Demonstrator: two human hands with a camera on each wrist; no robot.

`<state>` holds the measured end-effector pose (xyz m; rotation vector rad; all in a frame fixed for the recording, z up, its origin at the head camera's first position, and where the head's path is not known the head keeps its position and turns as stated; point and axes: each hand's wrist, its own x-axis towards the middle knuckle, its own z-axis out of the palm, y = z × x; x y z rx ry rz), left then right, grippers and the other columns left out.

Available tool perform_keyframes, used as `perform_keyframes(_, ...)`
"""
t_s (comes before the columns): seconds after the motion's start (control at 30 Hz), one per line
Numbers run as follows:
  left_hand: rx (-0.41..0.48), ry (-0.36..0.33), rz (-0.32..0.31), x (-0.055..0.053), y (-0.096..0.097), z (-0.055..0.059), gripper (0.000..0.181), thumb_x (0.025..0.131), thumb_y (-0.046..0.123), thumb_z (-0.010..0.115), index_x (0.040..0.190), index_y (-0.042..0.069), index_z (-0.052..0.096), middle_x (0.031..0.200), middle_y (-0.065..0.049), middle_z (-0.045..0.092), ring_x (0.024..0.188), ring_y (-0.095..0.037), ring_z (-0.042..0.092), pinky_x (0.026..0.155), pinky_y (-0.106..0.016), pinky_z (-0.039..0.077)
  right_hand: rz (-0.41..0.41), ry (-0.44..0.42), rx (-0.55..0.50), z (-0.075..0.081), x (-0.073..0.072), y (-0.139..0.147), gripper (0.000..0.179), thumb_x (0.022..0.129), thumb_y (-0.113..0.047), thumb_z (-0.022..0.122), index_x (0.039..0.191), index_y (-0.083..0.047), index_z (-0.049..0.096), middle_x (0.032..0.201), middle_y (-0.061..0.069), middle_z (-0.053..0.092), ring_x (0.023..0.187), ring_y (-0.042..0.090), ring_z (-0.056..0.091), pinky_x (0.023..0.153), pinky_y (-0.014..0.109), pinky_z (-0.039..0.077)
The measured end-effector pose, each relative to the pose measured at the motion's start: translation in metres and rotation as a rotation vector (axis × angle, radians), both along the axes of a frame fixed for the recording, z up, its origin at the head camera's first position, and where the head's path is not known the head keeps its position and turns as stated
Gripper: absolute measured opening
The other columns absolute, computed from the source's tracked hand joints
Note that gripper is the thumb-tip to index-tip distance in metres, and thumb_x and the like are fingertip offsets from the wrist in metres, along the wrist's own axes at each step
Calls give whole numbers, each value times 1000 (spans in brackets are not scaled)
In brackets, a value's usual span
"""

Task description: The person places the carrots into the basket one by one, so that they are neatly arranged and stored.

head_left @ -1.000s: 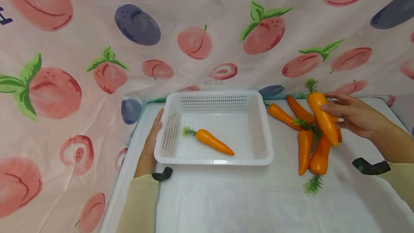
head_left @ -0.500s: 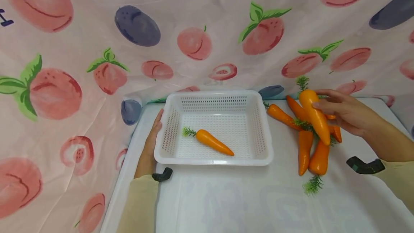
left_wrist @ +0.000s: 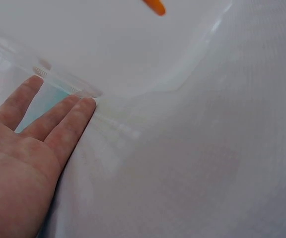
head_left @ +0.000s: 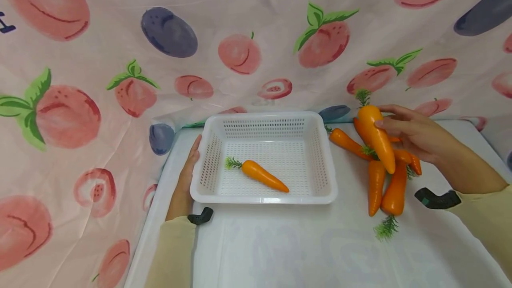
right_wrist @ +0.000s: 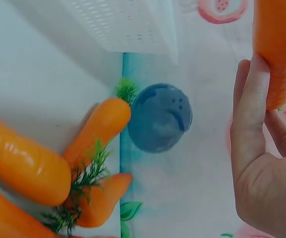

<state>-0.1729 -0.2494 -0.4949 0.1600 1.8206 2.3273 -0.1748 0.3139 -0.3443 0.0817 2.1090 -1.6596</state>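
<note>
My right hand (head_left: 414, 134) grips an orange carrot (head_left: 377, 134) with a green tuft, held tilted above a pile of carrots (head_left: 394, 190). In the right wrist view, fingers and thumb lie around the held carrot (right_wrist: 278, 44). At the left side of a white perforated basket (head_left: 264, 199), my left hand (head_left: 187, 177) touches the outer wall. Its fingers look straight in the left wrist view, with the fingertips (left_wrist: 87, 103) right at the basket's edge. One carrot (head_left: 264, 175) lies inside the basket, its tuft toward the left.
Several carrots overlap on the white table (head_left: 296, 248) to the right of the basket. One carrot (head_left: 348, 142) lies close to the basket's right wall. A fruit-print cloth (head_left: 240, 21) hangs behind the table and covers the left side.
My right hand has moved left with the carrot, from the pile's right side toward the basket, and slightly upward in view. The left hand and basket have stayed in place.
</note>
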Motion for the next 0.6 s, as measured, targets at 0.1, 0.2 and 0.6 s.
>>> perform_keyframes(0.1,-6,10,-9,-3,-2,-3,76,108,47,38,166,18,-4,173,-13,1,158,-29,13,117,-22,28,-11,-11,-3,1,-2,-6,46,106,-33,56,148,-33,37,130,-12,51,110,7,61,87,32,59)
perform_keyframes(0.2,1,11,-19,-4,-3,-5,82,107,49,42,165,17,-5,172,-18,-1,156,-24,19,113,-18,31,-17,-17,12,2,-4,-11,50,105,-37,57,150,-34,35,132,-11,48,112,6,59,88,31,59)
perform_keyframes(0.6,13,-15,-9,2,1,2,71,109,46,36,166,26,0,174,-5,2,160,-30,6,128,-41,13,-40,-10,-72,2,-8,-29,53,104,-34,61,151,-30,37,128,-10,55,107,10,64,85,33,60)
